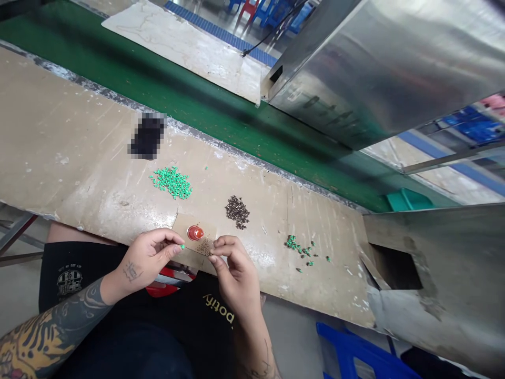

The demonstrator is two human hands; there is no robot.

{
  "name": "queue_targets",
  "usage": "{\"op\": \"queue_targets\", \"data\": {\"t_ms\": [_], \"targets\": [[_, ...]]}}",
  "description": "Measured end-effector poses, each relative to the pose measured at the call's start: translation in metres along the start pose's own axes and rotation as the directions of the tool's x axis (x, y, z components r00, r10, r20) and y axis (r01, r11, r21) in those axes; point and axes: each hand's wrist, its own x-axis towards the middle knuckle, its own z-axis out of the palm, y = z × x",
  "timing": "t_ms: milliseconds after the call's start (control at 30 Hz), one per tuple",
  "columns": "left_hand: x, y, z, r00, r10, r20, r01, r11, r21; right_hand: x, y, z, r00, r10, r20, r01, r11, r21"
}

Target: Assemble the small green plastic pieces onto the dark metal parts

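My left hand is pinched shut on a tiny green piece at the near edge of the worn table. My right hand is curled closed just beside it, fingertips pressed together by a small patch of dark bits; what it holds is too small to make out. Between the hands lies a small red round cap. Farther back sit a pile of green pieces and a pile of dark brown pieces. A smaller scatter of green pieces lies to the right.
A green conveyor belt runs behind the table. A large metal housing hangs over the right side, and a metal chute with a dark opening stands at the right. A blurred dark object rests on the table; a blue stool is below.
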Motion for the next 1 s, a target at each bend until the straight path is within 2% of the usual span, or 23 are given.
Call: {"op": "queue_targets", "data": {"t_ms": [133, 267, 533, 700, 867, 1000], "targets": [[-0.007, 0.005, 0.005, 0.989, 0.118, 0.086, -0.121, 0.992, 0.038, -0.015, -0.021, 0.010, 0.999, 0.026, 0.021, -0.031, 0.953, 0.302], [-0.011, 0.007, 0.009, 0.966, 0.227, 0.126, -0.232, 0.972, 0.028, -0.020, -0.029, 0.015, 0.994, 0.053, 0.099, -0.094, 0.874, 0.476], [-0.014, 0.006, 0.009, 0.902, 0.405, 0.151, -0.425, 0.892, 0.151, -0.020, -0.034, 0.016, 0.990, 0.062, 0.128, -0.119, 0.848, 0.516], [-0.015, 0.004, 0.008, 0.862, 0.470, 0.188, -0.500, 0.849, 0.171, -0.020, -0.035, 0.018, 0.989, 0.087, 0.117, -0.138, 0.824, 0.549], [-0.016, 0.002, 0.007, 0.770, 0.604, 0.208, -0.638, 0.731, 0.241, -0.020, -0.036, 0.017, 0.983, 0.107, 0.146, -0.173, 0.796, 0.580], [-0.016, 0.003, 0.009, 0.691, 0.693, 0.203, -0.722, 0.657, 0.216, -0.020, -0.039, 0.016, 0.983, 0.102, 0.154, -0.174, 0.789, 0.589]]}}
